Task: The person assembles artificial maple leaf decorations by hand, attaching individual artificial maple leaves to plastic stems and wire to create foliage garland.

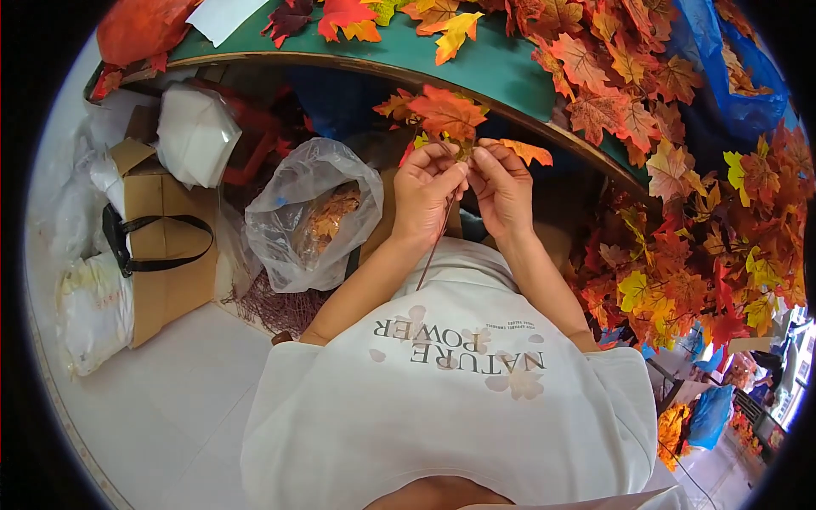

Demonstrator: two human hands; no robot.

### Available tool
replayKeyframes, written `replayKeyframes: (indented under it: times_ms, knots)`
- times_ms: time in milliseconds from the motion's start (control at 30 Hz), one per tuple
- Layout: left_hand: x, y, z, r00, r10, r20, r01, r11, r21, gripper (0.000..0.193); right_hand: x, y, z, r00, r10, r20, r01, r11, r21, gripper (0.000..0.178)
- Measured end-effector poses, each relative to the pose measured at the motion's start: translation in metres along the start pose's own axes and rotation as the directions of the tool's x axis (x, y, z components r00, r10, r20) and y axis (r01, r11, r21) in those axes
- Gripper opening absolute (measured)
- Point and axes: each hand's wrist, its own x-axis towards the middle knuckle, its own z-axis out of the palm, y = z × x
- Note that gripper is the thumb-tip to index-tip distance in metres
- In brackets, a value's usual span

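In front of my chest, just below the table edge, I hold a small spray of artificial maple leaves [448, 112] in orange, red and yellow. My left hand [425, 189] is closed round its thin brown stem [436, 248], which hangs down toward my shirt. My right hand [503, 189] pinches close beside the left at the base of the leaves, fingertips nearly touching. An orange leaf [529, 152] sticks out past the right fingers. What exactly lies between the right fingertips is hidden.
A green table [501, 72] curves across ahead, with loose leaves on it. Leaf bunches [705, 246] pile up at the right, near a blue plastic bag [748, 102]. To the left are a clear plastic bag [289, 246] with leaves, brown stems [276, 304] and a cardboard box [174, 263].
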Motion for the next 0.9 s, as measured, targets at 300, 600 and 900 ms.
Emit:
replayKeyframes:
  times_ms: [300,600,900]
  knots:
    - [0.001,-0.003,-0.004,1.000,-0.010,0.002,0.010,1.000,-0.001,0.019,0.002,0.005,-0.004,1.000,0.005,0.015,-0.006,1.000,0.025,0.011]
    - [0.001,-0.006,-0.005,0.999,-0.038,-0.004,0.038,0.999,0.003,0.022,-0.001,0.012,-0.006,0.999,-0.053,0.000,0.053,0.997,0.057,0.008]
    - [0.006,-0.006,-0.004,1.000,-0.018,-0.004,0.018,0.998,0.056,0.022,0.003,0.019,-0.012,0.993,0.095,0.069,-0.108,0.970,0.219,0.001]
